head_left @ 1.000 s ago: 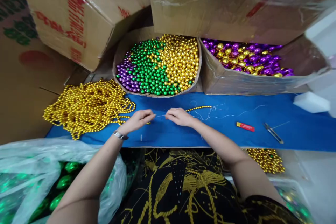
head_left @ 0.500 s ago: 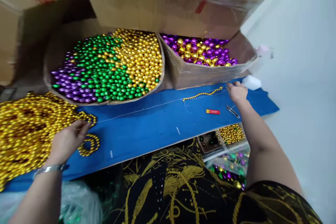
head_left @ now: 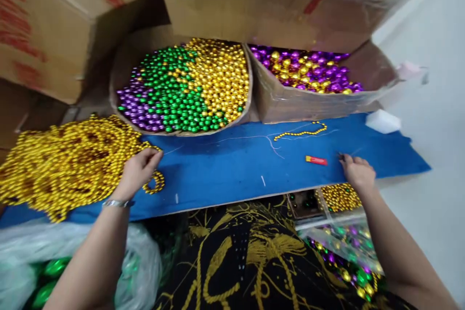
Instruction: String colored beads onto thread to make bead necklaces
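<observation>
My left hand [head_left: 140,169] is closed in a pinch at the end of a gold bead strand [head_left: 151,146], beside the big heap of gold bead strands [head_left: 72,164]. A thin thread [head_left: 174,149] runs right from its fingertips. My right hand [head_left: 359,173] is closed low over the blue cloth. A dark tip of the small metal snips [head_left: 340,156] pokes out of its fingers; the rest is hidden. Left of it lies a red and yellow lighter [head_left: 316,160]. A short gold bead string [head_left: 301,133] rests farther back, with loose thread around it.
Behind the blue cloth [head_left: 225,169] stand a box of green, gold and purple beads [head_left: 181,89] and a box of purple and gold beads [head_left: 308,70]. A white block [head_left: 383,121] sits at right. Below the edge are bead trays [head_left: 341,198] and a plastic bag [head_left: 141,261].
My right hand has left the far end of the short bead string, come nearer and picked up the snips. The long thread now lies slack. My left hand still pinches the strand end.
</observation>
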The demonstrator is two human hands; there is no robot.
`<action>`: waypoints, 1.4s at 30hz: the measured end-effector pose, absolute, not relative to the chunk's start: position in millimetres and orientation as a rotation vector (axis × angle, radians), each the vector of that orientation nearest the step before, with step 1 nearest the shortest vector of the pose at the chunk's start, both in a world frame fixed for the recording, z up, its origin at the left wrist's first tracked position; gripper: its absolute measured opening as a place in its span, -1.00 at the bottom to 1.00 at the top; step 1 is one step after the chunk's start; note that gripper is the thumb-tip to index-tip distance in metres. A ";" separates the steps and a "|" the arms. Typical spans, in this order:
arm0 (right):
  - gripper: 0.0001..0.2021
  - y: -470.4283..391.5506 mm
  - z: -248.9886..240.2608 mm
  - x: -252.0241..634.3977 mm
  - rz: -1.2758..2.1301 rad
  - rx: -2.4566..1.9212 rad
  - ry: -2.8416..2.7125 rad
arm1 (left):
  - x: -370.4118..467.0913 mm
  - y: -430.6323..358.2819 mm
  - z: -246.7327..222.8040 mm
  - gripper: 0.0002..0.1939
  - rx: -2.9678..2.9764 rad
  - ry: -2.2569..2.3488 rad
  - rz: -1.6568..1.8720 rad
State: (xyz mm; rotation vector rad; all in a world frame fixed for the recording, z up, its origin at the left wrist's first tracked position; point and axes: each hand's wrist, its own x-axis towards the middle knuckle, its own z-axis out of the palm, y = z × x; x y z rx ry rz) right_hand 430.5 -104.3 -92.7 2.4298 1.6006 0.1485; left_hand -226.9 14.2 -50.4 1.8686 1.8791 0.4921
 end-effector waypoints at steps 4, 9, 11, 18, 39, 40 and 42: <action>-0.56 -76.2 -84.1 395.2 0.267 2.544 1.801 | -226.8 10.4 -44.3 -0.58 1.797 1.775 0.624; -0.57 -25.1 -59.9 257.3 -0.040 2.102 2.649 | -224.6 2.7 -37.1 -0.59 1.741 1.687 0.741; -0.57 -6.9 -53.8 197.3 -0.129 1.888 2.722 | -223.9 0.5 -34.6 -0.60 1.740 1.668 0.773; -0.58 40.6 -57.4 101.1 -0.196 1.567 2.594 | -221.3 -4.6 -24.8 -0.61 1.738 1.635 0.814; -0.64 54.2 -82.7 208.4 -0.361 2.189 2.098 | -175.4 18.3 -66.9 -0.66 2.494 1.917 -0.084; -0.66 54.4 -84.3 207.7 -0.379 2.190 2.094 | -171.2 17.4 -66.5 -0.65 2.506 1.906 -0.071; -0.69 51.3 -85.3 204.4 -0.411 2.181 2.120 | -162.3 15.6 -62.0 -0.64 2.539 1.857 0.071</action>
